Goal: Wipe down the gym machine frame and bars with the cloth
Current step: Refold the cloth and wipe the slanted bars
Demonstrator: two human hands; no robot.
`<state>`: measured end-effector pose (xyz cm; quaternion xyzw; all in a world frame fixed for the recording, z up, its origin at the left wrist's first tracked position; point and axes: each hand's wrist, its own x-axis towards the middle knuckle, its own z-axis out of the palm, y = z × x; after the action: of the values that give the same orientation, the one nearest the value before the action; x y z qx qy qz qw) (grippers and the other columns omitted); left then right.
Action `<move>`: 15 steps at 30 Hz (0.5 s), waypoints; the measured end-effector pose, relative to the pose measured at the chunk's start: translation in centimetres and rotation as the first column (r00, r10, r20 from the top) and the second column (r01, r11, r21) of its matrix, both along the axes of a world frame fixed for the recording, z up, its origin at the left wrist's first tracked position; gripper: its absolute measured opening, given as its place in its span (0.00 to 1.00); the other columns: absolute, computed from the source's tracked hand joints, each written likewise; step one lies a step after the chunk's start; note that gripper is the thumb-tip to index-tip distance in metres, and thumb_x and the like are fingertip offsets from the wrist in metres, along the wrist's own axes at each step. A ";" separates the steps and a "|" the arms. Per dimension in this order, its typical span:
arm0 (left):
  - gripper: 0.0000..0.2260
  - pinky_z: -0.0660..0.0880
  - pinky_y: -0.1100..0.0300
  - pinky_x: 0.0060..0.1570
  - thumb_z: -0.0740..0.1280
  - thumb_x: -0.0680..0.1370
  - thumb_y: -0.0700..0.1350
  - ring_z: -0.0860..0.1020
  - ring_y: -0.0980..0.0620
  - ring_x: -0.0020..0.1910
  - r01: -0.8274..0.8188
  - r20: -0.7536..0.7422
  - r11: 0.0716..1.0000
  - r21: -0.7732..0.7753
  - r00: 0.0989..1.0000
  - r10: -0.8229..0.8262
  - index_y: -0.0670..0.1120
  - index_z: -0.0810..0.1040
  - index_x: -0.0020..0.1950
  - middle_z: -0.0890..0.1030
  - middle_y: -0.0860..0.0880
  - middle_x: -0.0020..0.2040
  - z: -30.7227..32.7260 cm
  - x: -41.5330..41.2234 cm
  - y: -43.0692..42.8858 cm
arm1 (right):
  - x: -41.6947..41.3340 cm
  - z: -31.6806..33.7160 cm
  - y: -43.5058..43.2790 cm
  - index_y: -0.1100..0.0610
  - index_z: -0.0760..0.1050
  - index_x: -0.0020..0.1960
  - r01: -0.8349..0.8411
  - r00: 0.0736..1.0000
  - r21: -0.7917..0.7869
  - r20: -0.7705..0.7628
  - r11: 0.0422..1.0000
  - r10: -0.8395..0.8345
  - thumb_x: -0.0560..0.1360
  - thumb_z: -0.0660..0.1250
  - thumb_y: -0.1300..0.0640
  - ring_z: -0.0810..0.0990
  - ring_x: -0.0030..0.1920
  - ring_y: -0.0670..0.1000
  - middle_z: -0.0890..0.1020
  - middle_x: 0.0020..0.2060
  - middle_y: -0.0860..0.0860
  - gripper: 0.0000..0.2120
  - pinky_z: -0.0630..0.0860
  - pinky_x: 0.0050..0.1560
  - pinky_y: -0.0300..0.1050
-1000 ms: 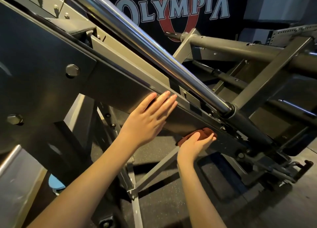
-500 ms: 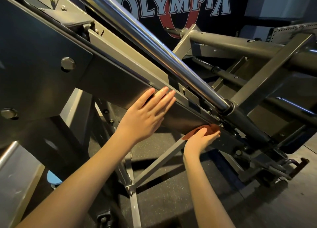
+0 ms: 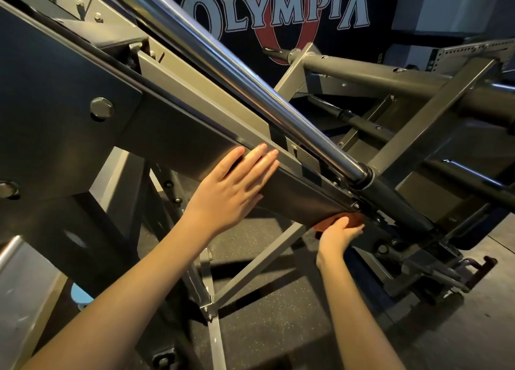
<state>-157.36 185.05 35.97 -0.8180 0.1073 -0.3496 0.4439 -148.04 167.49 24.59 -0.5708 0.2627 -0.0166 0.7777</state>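
Observation:
A dark grey sloping frame beam of the gym machine runs from upper left down to lower right, with a shiny chrome bar above it. My left hand lies flat on the beam's side, fingers straight and together, holding nothing. My right hand presses a reddish-brown cloth up against the beam's underside near its lower end. Most of the cloth is hidden by the beam and my fingers.
Grey cross tubes and struts stand to the right. A thin diagonal brace sits under the beam over speckled rubber floor. Black levers crowd the lower right. A banner hangs behind.
My right hand has slid the cloth further down and right along the beam's underside. My left hand stays flat on the beam, shifted slightly along it.

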 end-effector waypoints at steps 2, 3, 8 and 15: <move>0.26 0.41 0.48 0.76 0.49 0.83 0.54 0.57 0.44 0.77 0.031 0.007 0.999 -0.015 0.999 -0.031 0.44 0.58 0.79 0.59 0.43 0.78 0.1 0.1 0.0 | -1.8 0.8 2.0 0.50 0.40 0.79 -0.081 0.995 0.009 0.055 0.997 0.080 0.84 0.52 0.53 0.59 0.75 0.60 0.51 0.78 0.54 0.29 0.60 0.72 0.59; 0.26 0.42 0.48 0.76 0.50 0.83 0.54 0.56 0.44 0.77 0.046 0.012 0.999 -0.017 0.999 -0.046 0.44 0.58 0.79 0.59 0.43 0.78 0.1 0.1 0.1 | -2.8 1.1 3.1 0.48 0.40 0.79 -0.118 0.988 -0.020 0.102 0.993 0.120 0.84 0.52 0.54 0.58 0.75 0.60 0.50 0.79 0.53 0.29 0.59 0.73 0.61; 0.26 0.42 0.48 0.76 0.52 0.83 0.54 0.55 0.44 0.77 0.048 0.012 0.999 -0.007 0.999 -0.048 0.43 0.59 0.78 0.60 0.43 0.78 -0.1 0.1 0.4 | -1.4 -0.7 2.3 0.47 0.40 0.79 -0.101 0.980 -0.128 0.160 0.987 0.121 0.84 0.52 0.54 0.56 0.76 0.59 0.47 0.79 0.50 0.29 0.60 0.72 0.62; 0.26 0.43 0.48 0.76 0.51 0.83 0.54 0.55 0.45 0.77 0.037 0.009 0.999 -0.025 0.999 -0.037 0.43 0.58 0.78 0.60 0.43 0.78 0.1 0.0 0.1 | 1.5 -1.5 -0.6 0.53 0.44 0.80 0.001 0.998 0.025 -0.058 1.000 0.001 0.84 0.52 0.52 0.58 0.75 0.62 0.53 0.78 0.57 0.28 0.60 0.72 0.58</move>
<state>-157.40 185.19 36.02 -0.8199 0.1160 -0.3627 0.4276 -146.58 166.92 23.09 -0.5614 0.2852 0.0031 0.7768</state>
